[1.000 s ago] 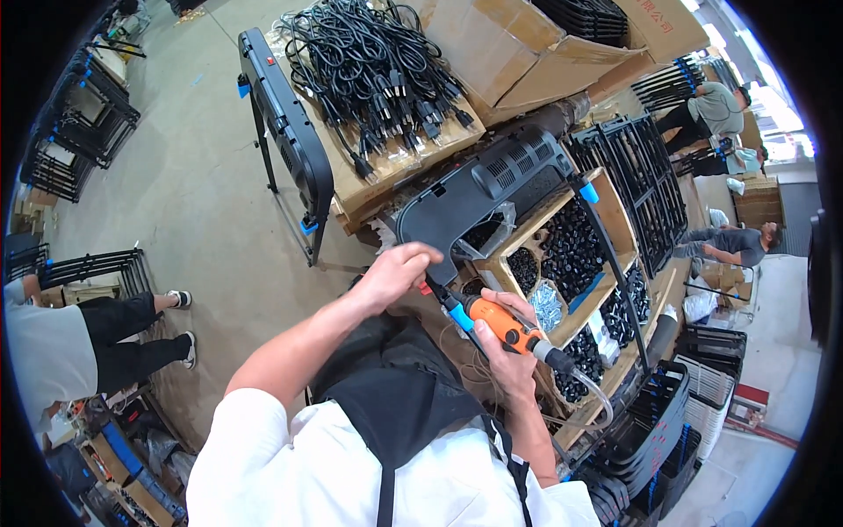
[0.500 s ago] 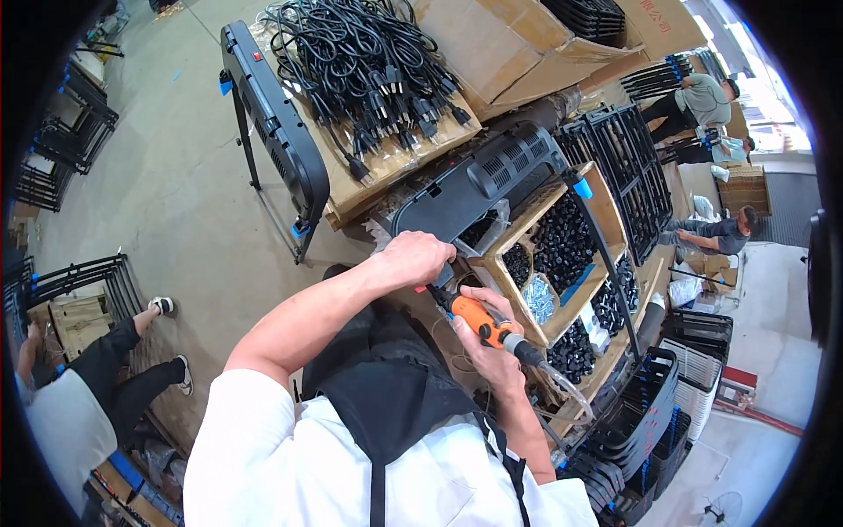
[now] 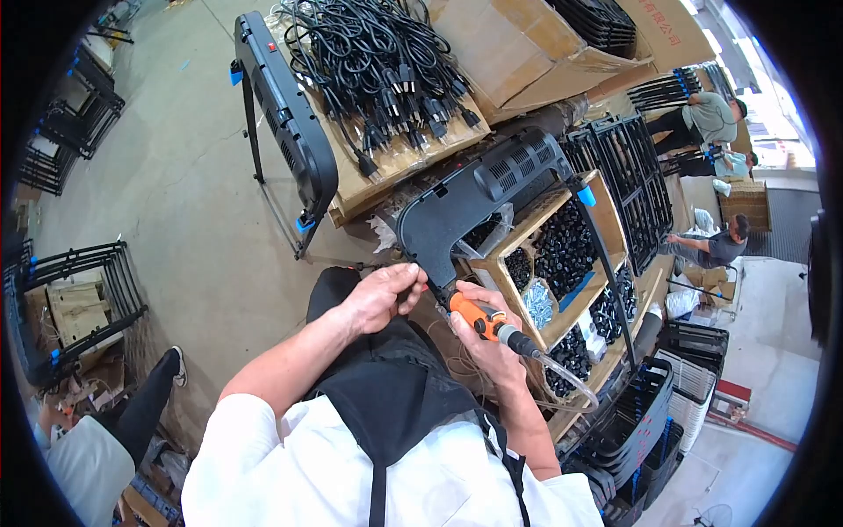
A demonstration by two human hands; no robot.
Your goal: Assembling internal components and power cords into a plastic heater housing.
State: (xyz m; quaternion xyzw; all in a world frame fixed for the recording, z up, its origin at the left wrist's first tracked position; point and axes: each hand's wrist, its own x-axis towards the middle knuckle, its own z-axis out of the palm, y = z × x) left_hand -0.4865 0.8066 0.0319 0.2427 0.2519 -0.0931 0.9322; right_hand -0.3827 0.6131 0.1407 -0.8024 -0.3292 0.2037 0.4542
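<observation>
My right hand [image 3: 492, 347] grips an orange air screwdriver [image 3: 475, 314], with a clear hose [image 3: 575, 386] trailing from its rear end. The tool's front end points at the near end of a black curved plastic housing [image 3: 452, 206], which has a vented box on its far part; I cannot tell whether the tip touches it. Beside that near end is my left hand [image 3: 385, 294], its thumb and fingers pinched together. Whatever they hold, if anything, is too small to make out. A black leg [image 3: 606, 255] with a blue clip stands off the housing's right side.
A wooden bin [image 3: 536, 329] of black caps and silver screws stands right of the housing. Black power cords [image 3: 386, 79] lie piled on a carton beyond. Another black frame [image 3: 294, 132] stands left. A co-worker's leg [image 3: 145, 395] shows at lower left; other people are far right.
My left hand has drawn back from the housing, nearer to me, and its fingers now pinch by the housing's end. The screwdriver has barely moved. The co-worker at left has shifted.
</observation>
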